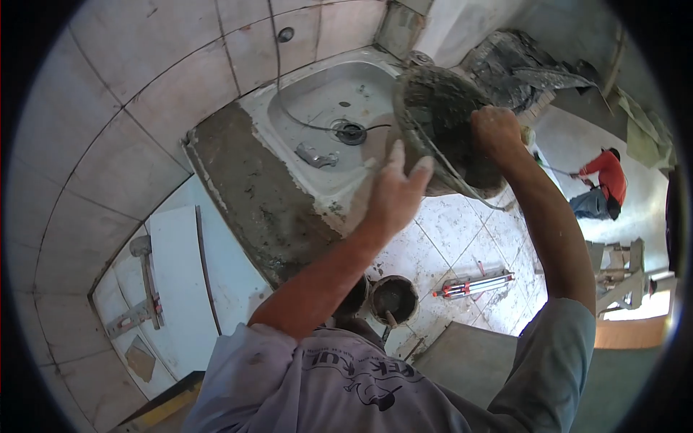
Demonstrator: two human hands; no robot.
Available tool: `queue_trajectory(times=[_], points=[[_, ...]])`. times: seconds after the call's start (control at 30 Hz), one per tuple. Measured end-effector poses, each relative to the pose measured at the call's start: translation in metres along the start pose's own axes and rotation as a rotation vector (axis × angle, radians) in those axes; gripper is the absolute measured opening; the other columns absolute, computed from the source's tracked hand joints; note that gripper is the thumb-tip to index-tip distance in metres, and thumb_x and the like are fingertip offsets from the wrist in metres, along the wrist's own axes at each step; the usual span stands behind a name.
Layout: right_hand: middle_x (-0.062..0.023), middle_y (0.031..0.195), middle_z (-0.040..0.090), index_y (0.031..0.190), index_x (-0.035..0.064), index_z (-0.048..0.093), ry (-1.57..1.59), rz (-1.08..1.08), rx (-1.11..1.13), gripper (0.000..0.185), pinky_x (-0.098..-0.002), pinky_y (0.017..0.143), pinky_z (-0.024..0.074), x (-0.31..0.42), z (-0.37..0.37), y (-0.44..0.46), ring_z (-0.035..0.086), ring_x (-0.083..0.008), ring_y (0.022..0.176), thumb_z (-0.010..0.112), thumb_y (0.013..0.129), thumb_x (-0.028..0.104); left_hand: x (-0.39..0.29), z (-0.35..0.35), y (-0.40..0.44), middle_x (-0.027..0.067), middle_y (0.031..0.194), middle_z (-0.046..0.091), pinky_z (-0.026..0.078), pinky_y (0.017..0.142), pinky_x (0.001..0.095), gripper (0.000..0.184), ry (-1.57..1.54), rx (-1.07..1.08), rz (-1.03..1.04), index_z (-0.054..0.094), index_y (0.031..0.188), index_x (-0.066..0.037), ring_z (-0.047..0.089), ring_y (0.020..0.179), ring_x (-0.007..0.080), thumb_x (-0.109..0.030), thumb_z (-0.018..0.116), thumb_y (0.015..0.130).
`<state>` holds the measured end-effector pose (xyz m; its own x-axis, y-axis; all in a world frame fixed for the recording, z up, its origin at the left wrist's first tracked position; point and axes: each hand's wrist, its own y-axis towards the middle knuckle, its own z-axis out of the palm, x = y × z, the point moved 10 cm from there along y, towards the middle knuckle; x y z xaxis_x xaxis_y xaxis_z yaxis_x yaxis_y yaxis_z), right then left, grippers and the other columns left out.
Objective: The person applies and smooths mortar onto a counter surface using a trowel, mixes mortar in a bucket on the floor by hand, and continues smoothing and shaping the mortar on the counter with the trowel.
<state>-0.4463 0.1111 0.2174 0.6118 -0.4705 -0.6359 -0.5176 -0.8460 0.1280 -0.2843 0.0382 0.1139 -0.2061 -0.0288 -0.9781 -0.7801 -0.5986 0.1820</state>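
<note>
A mortar-caked bucket (440, 123) is tipped over the right side of the white sink basin (299, 108), its mouth facing me. Fingers spread, my left hand (397, 187) lies against or just beside the bucket's lower left side. My right hand (497, 133) is closed in a fist at the bucket's right rim; what it grips is hidden, though a pale knob (528, 136) shows behind the wrist. Across the bucket's mouth runs its thin wire handle (451, 162). A metal faucet (316, 155) lies in the basin beside the drain (351, 133).
Wet grey mortar (242, 184) covers the counter left of the basin. Below stand a small mortar pot (393, 299) and a red-and-silver tool (473, 285) on the tiles. A mallet (146, 270) lies on white boards at left. Another person (606, 180) works at far right.
</note>
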Motion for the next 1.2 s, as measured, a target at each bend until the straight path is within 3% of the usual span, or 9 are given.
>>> queue_trajectory(times=[0.13,0.17,0.2,0.43,0.77,0.87,0.93,1.0,1.2], points=[[-0.0221,0.090,0.068,0.080,0.0007,0.071,0.132,0.030,0.331,0.020,-0.0439,0.071,0.0546,0.018,-0.002,0.008,0.068,-0.0345,0.082,0.062,0.075,0.017,0.004,0.025,0.008,0.0337,0.112,0.059,0.044,0.095,0.0407,0.083,0.038,0.069,-0.185,0.028,0.134,0.019,0.059,0.109,0.0388,-0.041,0.060,0.086],[-0.0231,0.091,0.067,0.083,-0.0003,0.070,0.179,0.056,0.312,0.023,-0.0447,0.074,0.0539,0.018,-0.001,0.012,0.067,-0.0360,0.084,0.063,0.075,0.020,-0.002,0.021,0.006,0.0338,0.105,0.061,0.047,0.091,0.0437,0.082,0.288,-0.230,0.074,0.028,0.133,0.019,0.062,0.100,0.0430,-0.040,0.059,0.086],[-0.0241,0.092,0.067,0.085,-0.0013,0.070,0.227,0.096,0.300,0.026,-0.0454,0.076,0.0531,0.019,0.000,0.015,0.067,-0.0375,0.087,0.064,0.074,0.022,-0.001,0.022,0.006,0.0379,0.106,0.058,0.046,0.091,0.0458,0.081,0.220,-0.118,-0.099,0.026,0.134,0.020,0.060,0.101,0.0452,-0.037,0.058,0.087],[-0.0238,0.090,0.067,0.093,-0.0028,0.068,0.445,0.064,0.413,0.033,-0.0446,0.077,0.0513,0.025,-0.012,0.002,0.066,-0.0374,0.086,0.065,0.075,0.025,-0.006,0.017,0.004,0.0347,0.103,0.060,0.047,0.087,0.0477,0.079,0.280,-0.049,-0.119,0.026,0.133,0.020,0.061,0.097,0.0443,-0.034,0.057,0.086],[-0.0058,0.072,0.062,0.087,-0.0019,0.066,1.291,0.321,0.460,0.023,-0.0316,0.059,0.0445,-0.032,0.068,-0.057,0.055,-0.0159,0.066,0.065,0.083,0.021,-0.001,0.017,-0.002,0.0330,0.106,0.061,0.048,0.086,0.0464,0.077,0.326,0.020,-0.108,0.031,0.135,0.016,0.061,0.100,0.0433,-0.037,0.057,0.086],[-0.0030,0.074,0.060,0.087,0.0009,0.066,1.426,0.335,0.402,0.019,-0.0289,0.055,0.0414,-0.035,0.054,-0.070,0.052,-0.0129,0.064,0.064,0.085,0.020,0.003,-0.006,-0.017,0.0345,0.117,0.056,0.047,0.091,0.0434,0.075,0.370,-0.119,0.131,0.034,0.136,0.011,0.057,0.110,0.0420,-0.039,0.057,0.086],[-0.0021,0.072,0.058,0.086,0.0031,0.066,1.531,0.476,0.411,0.017,-0.0290,0.057,0.0409,-0.044,0.054,-0.084,0.051,-0.0117,0.063,0.063,0.086,0.020,0.025,-0.023,-0.035,0.0329,0.123,0.053,0.044,0.097,0.0416,0.064,0.154,-0.079,-0.006,0.039,0.136,0.007,0.054,0.116,0.0388,-0.032,0.058,0.088],[-0.0016,0.071,0.057,0.085,0.0042,0.065,1.566,0.478,0.413,0.017,-0.0289,0.056,0.0409,-0.049,0.049,-0.090,0.051,-0.0118,0.064,0.063,0.087,0.021,0.027,-0.051,-0.053,0.0297,0.128,0.051,0.042,0.100,0.0381,0.054,0.124,0.033,0.228,0.042,0.135,0.005,0.053,0.120,0.0347,-0.023,0.059,0.091],[0.0005,0.074,0.056,0.095,0.0053,0.062,1.579,0.468,0.329,0.020,-0.0266,0.054,0.0434,-0.052,0.001,-0.085,0.053,-0.0106,0.063,0.059,0.090,0.025,0.003,-0.184,-0.116,0.0200,0.127,0.055,0.041,0.102,0.0314,0.045,-0.011,-0.437,-0.082,0.048,0.128,0.008,0.052,0.119,0.0235,-0.019,0.058,0.094]])
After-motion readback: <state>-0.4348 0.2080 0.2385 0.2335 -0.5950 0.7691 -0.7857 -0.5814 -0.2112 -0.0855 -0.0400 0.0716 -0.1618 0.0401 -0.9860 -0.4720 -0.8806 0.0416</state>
